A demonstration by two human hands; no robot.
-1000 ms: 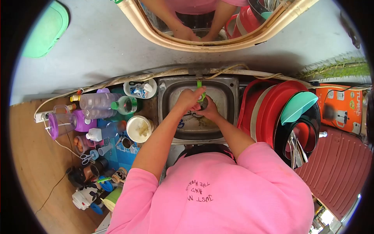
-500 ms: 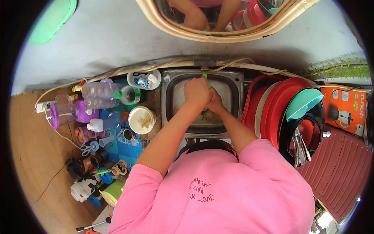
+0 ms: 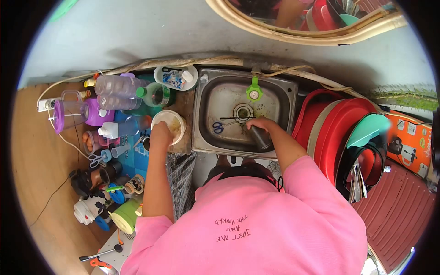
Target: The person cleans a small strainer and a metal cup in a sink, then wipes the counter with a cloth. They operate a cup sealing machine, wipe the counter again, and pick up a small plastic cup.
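Observation:
My left hand [image 3: 162, 135] reaches over the near left side of a white tub [image 3: 182, 133] with something yellowish inside; its fingertips are hidden there. Over the lower right of the metal sink [image 3: 208, 137], my right hand [image 3: 263, 123] is closed around a dark cylindrical container [image 3: 261, 138], which is tilted. Dark-blue scissor handles [image 3: 218, 127] lie in the basin, to the left of the drain [image 3: 242, 111]. A thin dark strip crosses near the drain. Above it is a green tap [image 3: 254, 91].
Left of the sink stand a green-capped bottle [image 3: 158, 95], a white bowl [image 3: 195, 73] of small items and a purple blender [image 3: 62, 117]. Large red basins [image 3: 337, 117] lean at the right, with a turquoise bowl [image 3: 369, 129] and cutlery [image 3: 357, 183]. A mirror hangs above.
My hands were together at the tap and have separated. The left has moved to the white tub, the right down onto the dark container. The view has shifted, uncovering the drain and scissors.

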